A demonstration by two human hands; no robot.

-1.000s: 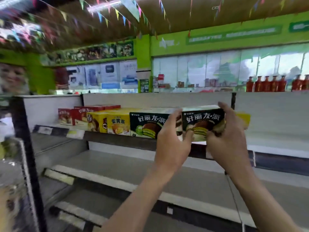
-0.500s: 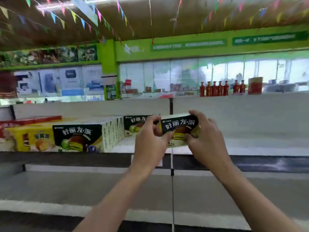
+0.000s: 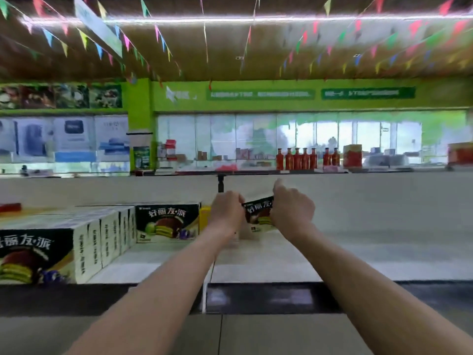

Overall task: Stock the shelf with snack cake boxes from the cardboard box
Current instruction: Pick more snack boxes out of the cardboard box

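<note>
A dark green snack cake box (image 3: 258, 213) with white lettering is held between both hands, far back on the white top shelf (image 3: 358, 252). My left hand (image 3: 226, 212) grips its left end and my right hand (image 3: 293, 207) grips its right end. The box tilts slightly, its lower edge close to the shelf surface. To its left stands a matching box (image 3: 167, 222), and a row of the same boxes (image 3: 51, 252) runs toward the near left. The cardboard box is out of view.
A yellow box (image 3: 204, 216) peeks out behind my left hand. A black upright post (image 3: 220, 184) divides the shelf back. Red bottles (image 3: 305, 158) stand on a counter beyond. A lower shelf (image 3: 256, 334) lies beneath the dark price rail (image 3: 256, 297).
Both hands have pushed the held box farther back onto the shelf, and it now sits lower. My view has shifted right, so the stocked row lies farther left.
</note>
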